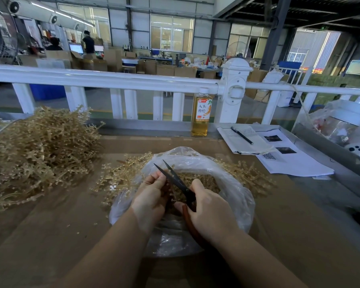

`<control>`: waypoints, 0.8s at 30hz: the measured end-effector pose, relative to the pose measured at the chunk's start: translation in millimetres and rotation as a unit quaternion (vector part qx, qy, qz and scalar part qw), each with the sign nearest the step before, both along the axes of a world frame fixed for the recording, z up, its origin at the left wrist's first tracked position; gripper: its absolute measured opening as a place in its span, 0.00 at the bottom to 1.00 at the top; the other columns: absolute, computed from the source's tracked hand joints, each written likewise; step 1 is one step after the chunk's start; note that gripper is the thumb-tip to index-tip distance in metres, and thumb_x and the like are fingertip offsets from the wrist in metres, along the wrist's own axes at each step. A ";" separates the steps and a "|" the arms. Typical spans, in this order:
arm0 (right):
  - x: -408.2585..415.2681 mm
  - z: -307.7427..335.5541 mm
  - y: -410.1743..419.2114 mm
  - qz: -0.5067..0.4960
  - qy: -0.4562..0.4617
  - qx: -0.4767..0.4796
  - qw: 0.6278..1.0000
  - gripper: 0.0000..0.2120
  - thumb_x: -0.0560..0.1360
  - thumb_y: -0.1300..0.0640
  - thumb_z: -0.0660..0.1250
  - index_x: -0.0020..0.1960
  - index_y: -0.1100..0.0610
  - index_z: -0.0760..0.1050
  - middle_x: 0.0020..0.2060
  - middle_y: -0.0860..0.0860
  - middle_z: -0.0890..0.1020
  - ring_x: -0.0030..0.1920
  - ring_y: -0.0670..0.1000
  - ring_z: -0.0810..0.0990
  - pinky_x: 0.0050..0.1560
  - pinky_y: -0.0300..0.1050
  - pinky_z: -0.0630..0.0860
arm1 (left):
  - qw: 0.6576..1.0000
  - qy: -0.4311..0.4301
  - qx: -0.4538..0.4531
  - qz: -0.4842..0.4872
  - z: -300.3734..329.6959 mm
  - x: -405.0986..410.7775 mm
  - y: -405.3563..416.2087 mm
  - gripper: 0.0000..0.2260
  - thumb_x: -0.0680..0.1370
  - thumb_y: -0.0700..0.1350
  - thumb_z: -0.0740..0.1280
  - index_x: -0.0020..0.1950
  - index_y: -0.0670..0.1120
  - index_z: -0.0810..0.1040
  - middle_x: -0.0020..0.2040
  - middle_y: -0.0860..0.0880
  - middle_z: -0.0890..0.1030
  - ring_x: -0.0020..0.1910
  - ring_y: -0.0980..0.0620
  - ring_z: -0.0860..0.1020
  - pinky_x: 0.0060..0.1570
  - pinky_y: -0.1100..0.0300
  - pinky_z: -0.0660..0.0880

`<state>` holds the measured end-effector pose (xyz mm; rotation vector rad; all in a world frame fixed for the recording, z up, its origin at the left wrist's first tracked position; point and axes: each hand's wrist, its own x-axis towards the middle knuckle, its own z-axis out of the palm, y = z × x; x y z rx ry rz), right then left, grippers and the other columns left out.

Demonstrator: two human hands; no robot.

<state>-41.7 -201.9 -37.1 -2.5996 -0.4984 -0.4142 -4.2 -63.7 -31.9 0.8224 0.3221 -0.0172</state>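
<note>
Scissors (176, 179): blades dark matt metal. Handle loops red-brown and smooth, probably plastic-coated; my grip hides most of them. Bag (233, 183): thin clear plastic film, crinkled, glossy. Sprigs (40, 146): tan, dry, rough, knobbly. Table cover (50, 235): matt brown cardboard. Bottle (201, 113): clear glossy plastic. Railing (112, 79): white gloss paint. Sheets (295, 163): matt paper.

Bare forearms converge forward; the left hand (152, 195) curls fingers to thumb, the right hand (211, 210) grips black-bladed, brown-handled scissors (175, 177).

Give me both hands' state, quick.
Left hand: fingers curled beside the scissors; whether they pinch anything cannot be told.
Right hand: grips the scissors, blades apart.
</note>
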 end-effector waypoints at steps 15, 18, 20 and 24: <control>0.3 1.5 -0.7 0.004 0.004 0.004 1.000 0.17 0.75 0.38 0.62 0.52 0.46 0.59 0.45 0.46 0.79 0.47 0.47 0.79 0.44 0.39 0.73 | 1.000 -0.016 0.006 -0.008 -1.3 -0.5 0.2 0.13 0.80 0.36 0.59 0.35 0.43 0.71 0.29 0.46 0.79 0.26 0.51 0.79 0.26 0.59 0.78; 0.0 2.4 -0.7 0.006 0.010 0.006 1.000 0.16 0.76 0.39 0.63 0.53 0.47 0.61 0.46 0.47 0.79 0.48 0.48 0.79 0.46 0.41 0.75 | 1.000 -0.010 0.002 -0.007 -1.0 -0.7 0.2 0.13 0.80 0.36 0.59 0.36 0.43 0.72 0.28 0.46 0.80 0.26 0.51 0.79 0.25 0.59 0.77; 0.2 3.5 -1.0 0.010 0.011 0.005 1.000 0.16 0.76 0.40 0.63 0.52 0.48 0.61 0.46 0.48 0.80 0.47 0.48 0.79 0.45 0.40 0.73 | 1.000 -0.006 0.002 -0.008 -0.5 -0.2 -0.5 0.12 0.80 0.37 0.60 0.37 0.43 0.72 0.30 0.45 0.79 0.28 0.50 0.79 0.25 0.60 0.78; 0.2 6.9 -1.0 0.014 0.019 0.003 1.000 0.15 0.76 0.41 0.64 0.51 0.47 0.60 0.42 0.45 0.78 0.44 0.47 0.79 0.41 0.37 0.68 | 1.000 0.004 0.016 -0.017 -0.7 1.7 -0.2 0.09 0.80 0.38 0.62 0.39 0.43 0.72 0.38 0.43 0.77 0.36 0.47 0.76 0.29 0.60 0.79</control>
